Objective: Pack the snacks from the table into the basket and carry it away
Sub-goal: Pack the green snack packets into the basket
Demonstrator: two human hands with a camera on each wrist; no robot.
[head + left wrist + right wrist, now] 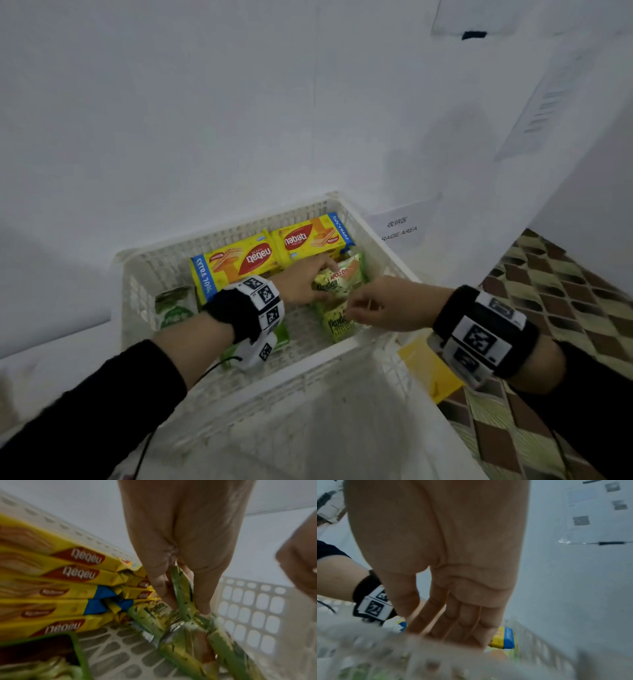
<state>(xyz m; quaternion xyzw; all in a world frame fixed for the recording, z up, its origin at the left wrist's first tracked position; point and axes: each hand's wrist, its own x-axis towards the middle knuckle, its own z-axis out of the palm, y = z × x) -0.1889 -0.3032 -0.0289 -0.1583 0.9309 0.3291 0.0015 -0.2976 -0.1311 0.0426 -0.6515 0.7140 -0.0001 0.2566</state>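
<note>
White slotted basket sat against far wall. Nabati wafer packs lay stacked along far side of basket. Green pandan cake packets lay at right side inside basket, just near of wafers. Left hand reached into basket; thumb and fingers pinched upper pandan packet edge. Right hand hovered over right basket rim, above lower pandan packet; fingers straight, pressed together, gripping nothing visible. Further green packet leaned at left basket wall. "STORAGE AREA" label sat on wall, right of basket.
</note>
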